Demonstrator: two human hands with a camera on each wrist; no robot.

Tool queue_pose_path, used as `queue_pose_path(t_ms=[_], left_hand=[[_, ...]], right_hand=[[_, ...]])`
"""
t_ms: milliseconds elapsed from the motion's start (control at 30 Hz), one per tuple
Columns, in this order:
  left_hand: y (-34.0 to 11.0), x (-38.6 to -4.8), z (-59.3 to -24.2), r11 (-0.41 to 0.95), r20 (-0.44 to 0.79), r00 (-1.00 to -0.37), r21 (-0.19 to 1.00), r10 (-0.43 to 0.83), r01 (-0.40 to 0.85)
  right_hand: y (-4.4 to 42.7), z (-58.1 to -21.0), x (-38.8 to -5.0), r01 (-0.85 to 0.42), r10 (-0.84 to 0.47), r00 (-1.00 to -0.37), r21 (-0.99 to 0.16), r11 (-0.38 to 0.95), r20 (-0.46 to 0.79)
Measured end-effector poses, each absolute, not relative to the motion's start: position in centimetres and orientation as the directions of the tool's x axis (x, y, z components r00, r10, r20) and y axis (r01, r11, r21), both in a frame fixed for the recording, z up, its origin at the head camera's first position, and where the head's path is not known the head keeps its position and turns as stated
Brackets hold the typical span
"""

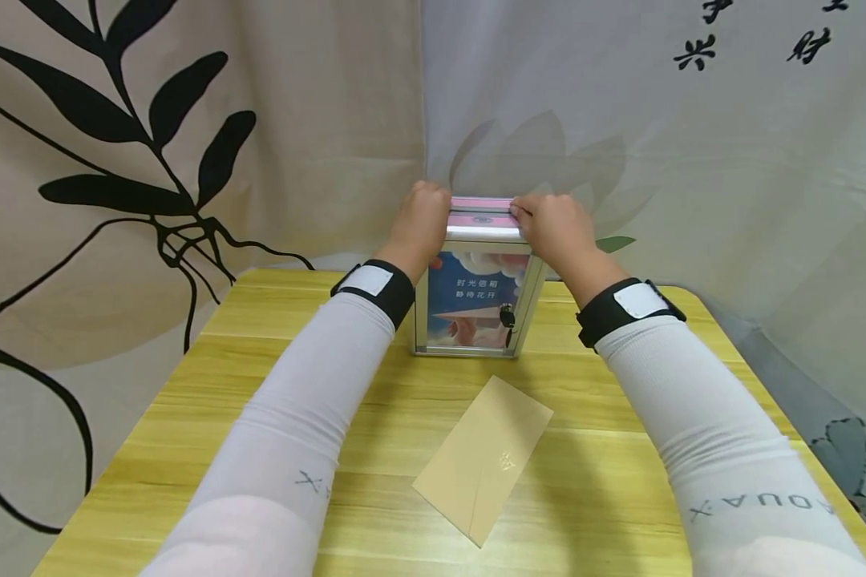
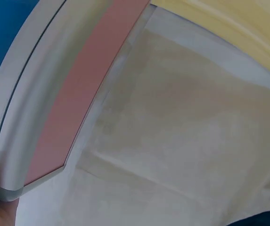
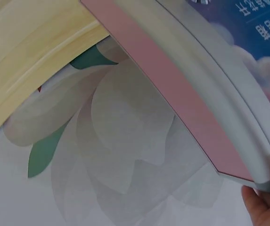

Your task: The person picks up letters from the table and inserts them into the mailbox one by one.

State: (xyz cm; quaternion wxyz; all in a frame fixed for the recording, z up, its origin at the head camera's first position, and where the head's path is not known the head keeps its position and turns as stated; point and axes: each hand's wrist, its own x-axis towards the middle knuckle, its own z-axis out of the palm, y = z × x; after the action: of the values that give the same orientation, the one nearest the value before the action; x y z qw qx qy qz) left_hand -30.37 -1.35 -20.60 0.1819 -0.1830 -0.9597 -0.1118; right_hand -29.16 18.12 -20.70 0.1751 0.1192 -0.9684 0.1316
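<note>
A silver-framed letter box stands upright on the wooden table, with a blue picture panel on its front and a pink, slotted top. Keys hang at the lock on its front right. My left hand grips the top left edge, a fingertip showing by the front panel. At the top right edge my right hand holds on with bent fingers. Both wrist views show the box's pink side close up; only a bit of each hand appears there. A beige envelope lies flat in front of the box.
The yellow wooden table has its far edge just behind the box. Behind hang cloth backdrops, with black leaves printed at left and black characters at upper right.
</note>
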Motion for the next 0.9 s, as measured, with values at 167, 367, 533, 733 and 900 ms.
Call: queue_pose_path(t_ms=[167,367,533,733,900], left_hand=[[-1.6,-28.1,-21.7,0.824,0.630,-0.728,0.239,0.270,0.513],[-1.8,-22.7,-23.9,0.718,0.762,-0.589,0.248,0.270,0.650],[-1.4,-18.9,-26.8,0.744,0.431,-0.854,0.459,0.290,0.485],[-0.2,-18.3,-32.3,0.853,0.038,-0.953,0.435,0.302,0.288],[1.1,-18.4,-36.7,0.918,-0.105,-0.945,0.290,0.311,0.270]], right_hand=[[18.7,-21.6,-27.0,-0.353,-0.202,-0.848,-0.239,0.905,0.489],[20.3,-23.6,-21.7,-0.454,-0.243,-0.726,-0.184,0.872,0.643],[21.8,-26.2,-17.1,-0.445,-0.209,-0.723,-0.212,0.870,0.659],[21.9,-30.5,-14.0,-0.401,-0.203,-0.820,-0.285,0.871,0.535],[20.1,-34.3,-12.1,-0.342,-0.253,-0.920,-0.303,0.889,0.298]])
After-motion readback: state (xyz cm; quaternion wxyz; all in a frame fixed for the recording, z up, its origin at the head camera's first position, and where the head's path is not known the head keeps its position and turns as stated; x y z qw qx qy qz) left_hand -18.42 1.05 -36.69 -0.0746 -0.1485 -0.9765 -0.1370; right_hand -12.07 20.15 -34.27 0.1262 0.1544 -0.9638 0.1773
